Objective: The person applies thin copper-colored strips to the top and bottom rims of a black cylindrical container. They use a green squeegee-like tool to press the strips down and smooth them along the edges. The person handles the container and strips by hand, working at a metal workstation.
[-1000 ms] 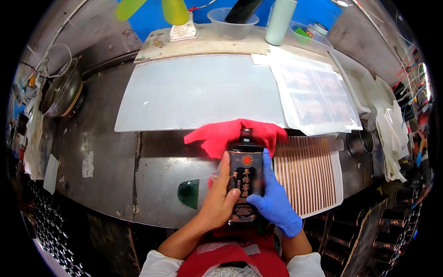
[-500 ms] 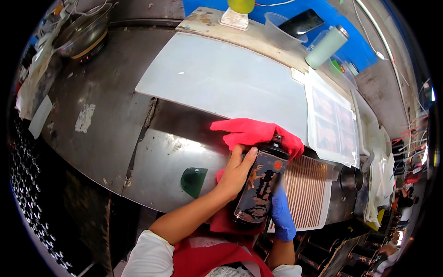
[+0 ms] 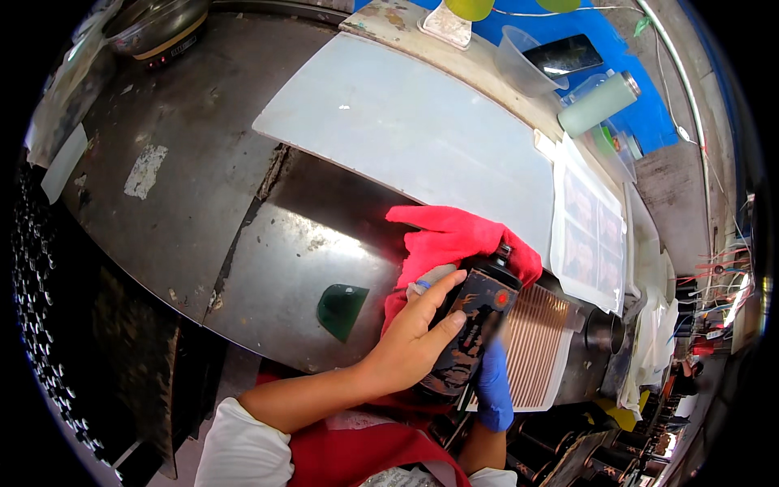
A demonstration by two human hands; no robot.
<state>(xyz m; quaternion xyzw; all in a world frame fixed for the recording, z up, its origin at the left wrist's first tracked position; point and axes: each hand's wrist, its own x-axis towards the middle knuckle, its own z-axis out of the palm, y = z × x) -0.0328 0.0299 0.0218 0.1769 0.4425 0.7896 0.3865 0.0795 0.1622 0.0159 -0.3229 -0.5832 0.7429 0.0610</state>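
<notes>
A black bottle (image 3: 468,330) with a dark patterned label and a red dot leans over the front of the metal worktop (image 3: 243,211). My left hand (image 3: 412,344), bare, grips its left side with the fingers across the label. My right hand (image 3: 492,387), in a blue glove, holds the bottle from the right and below. A red cloth (image 3: 451,238) lies crumpled on the worktop just behind the bottle's cap. A ribbed, striped tray (image 3: 538,345) sits right beside the bottle.
A large white sheet (image 3: 406,130) covers the worktop's middle. A small dark green scraper (image 3: 342,308) lies left of my hands. Printed sheets (image 3: 588,231) lie to the right. A clear tub (image 3: 519,69) and a pale green cylinder (image 3: 599,104) stand at the back. A metal pan (image 3: 150,28) sits far left.
The view has swung so the worktop now slants, and the bottle with both hands sits lower right. Both hands keep their hold on the bottle.
</notes>
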